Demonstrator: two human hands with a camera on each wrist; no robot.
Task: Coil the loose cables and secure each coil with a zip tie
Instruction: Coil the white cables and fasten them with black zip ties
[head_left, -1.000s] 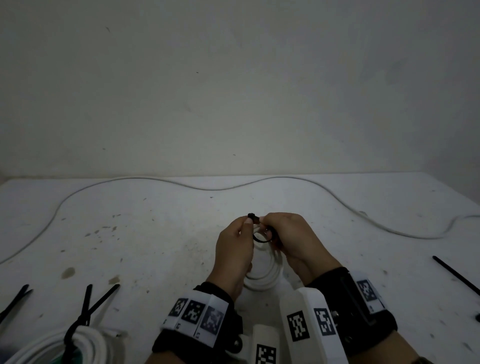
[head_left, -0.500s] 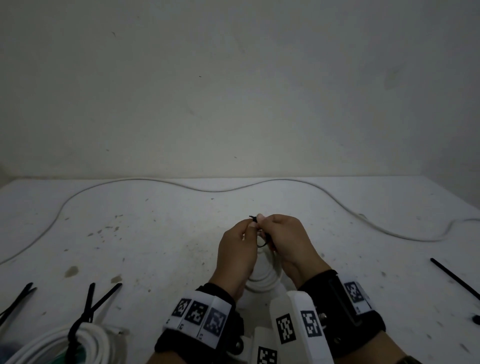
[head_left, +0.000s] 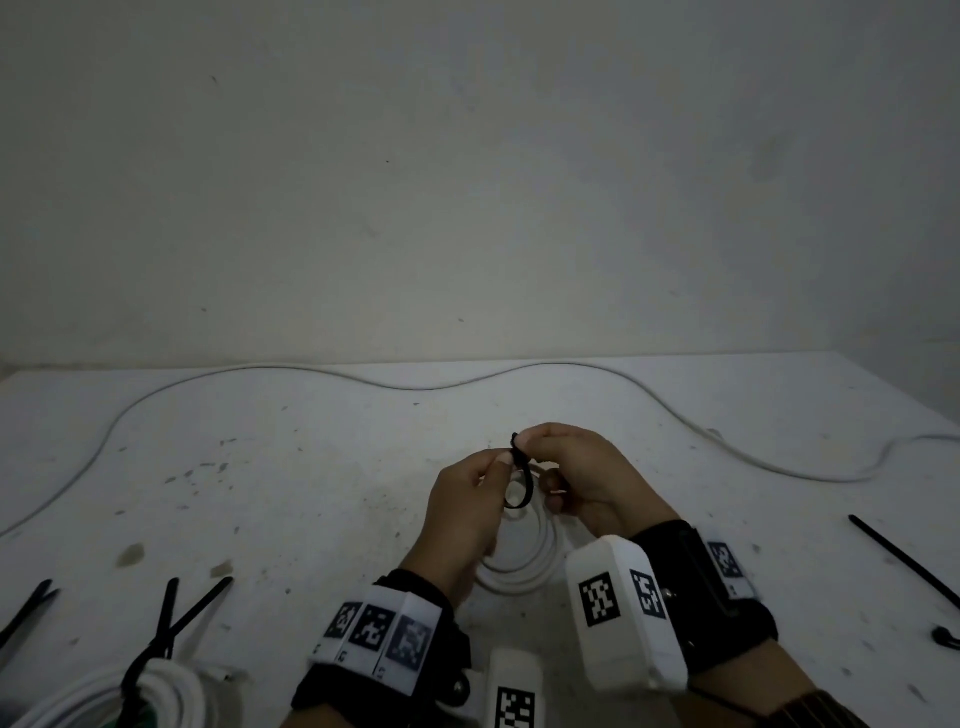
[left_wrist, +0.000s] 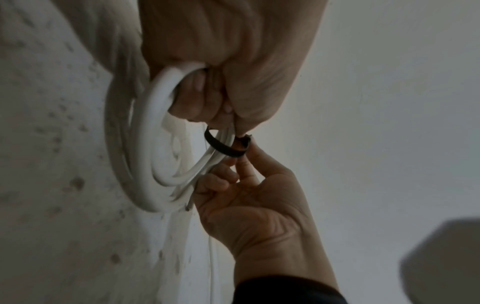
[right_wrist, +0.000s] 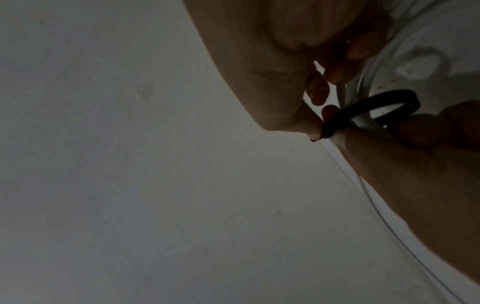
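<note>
**Both hands pinching a black zip tie looped around the white coil**

Right now I am watching both of my hands meeting above the middle of the table (head_left: 270, 467), and much of the work is sitting behind my own fingers. My left hand (head_left: 467, 512) is gripping the white cable coil (head_left: 524, 564) and pinching the zip tie (head_left: 521, 480) where its ends cross; my right hand (head_left: 576, 480) is pinching that same crossing from the other side, thumb and forefinger closed on it. The tie is forming an open loop around a bundle of the coil's strands, clearest from the left wrist camera, where the black band (left_wrist: 224, 147) is circling the white strands loosely. I cannot make out the tie's head or whether the tail is threaded, since the fingertips are covering it. The coil's lower part is hanging down toward the tabletop, and my wrists are hiding part of it. The right wrist view is dark, showing the loop (right_wrist: 374, 109) only as a silhouette.

A long loose cable (head_left: 426, 387) is snaking along the table's far edge. At the bottom left, a tied coil (head_left: 104, 701) is being cut off by the frame, with its black tie (head_left: 171, 623) sticking up. Another spare tie (head_left: 904, 558) is lying at the right.
</note>
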